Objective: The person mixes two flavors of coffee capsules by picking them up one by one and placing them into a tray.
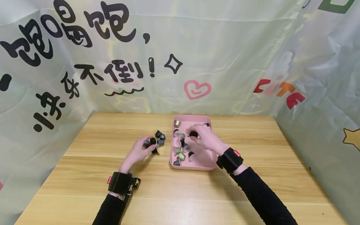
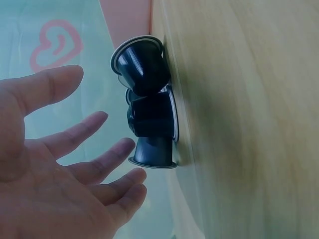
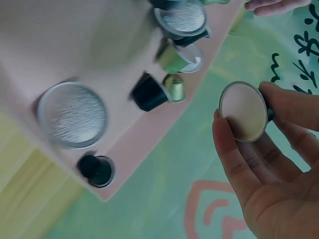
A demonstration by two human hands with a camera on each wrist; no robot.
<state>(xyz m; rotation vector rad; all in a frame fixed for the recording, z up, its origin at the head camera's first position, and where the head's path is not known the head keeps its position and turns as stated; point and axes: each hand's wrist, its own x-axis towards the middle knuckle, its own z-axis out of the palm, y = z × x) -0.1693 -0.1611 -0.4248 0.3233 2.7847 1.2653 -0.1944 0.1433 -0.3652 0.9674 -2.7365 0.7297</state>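
My right hand (image 1: pixel 207 137) is over a pink tray (image 1: pixel 203 162) and pinches a dark coffee capsule (image 1: pixel 193 133) between thumb and fingers. In the right wrist view that capsule's round pale lid (image 3: pixel 242 113) faces the camera. Left of the tray, my left hand (image 1: pixel 139 150) hovers at a small heap of dark coffee capsules (image 1: pixel 160 143). Seen from the left wrist, its fingers are spread and apart from a stack of dark capsules (image 2: pixel 152 115); nothing is held there. Several capsules lie along the tray's left side, among them a green one (image 1: pixel 182 156).
A wooden table (image 1: pixel 174 197) carries the tray and the heap. Behind it and at both sides hangs a printed cloth (image 1: pixel 233 62). At the tray's far left corner sits a gold-green capsule (image 1: pixel 177 123); a dark one (image 1: pixel 207 124) lies at the far right.
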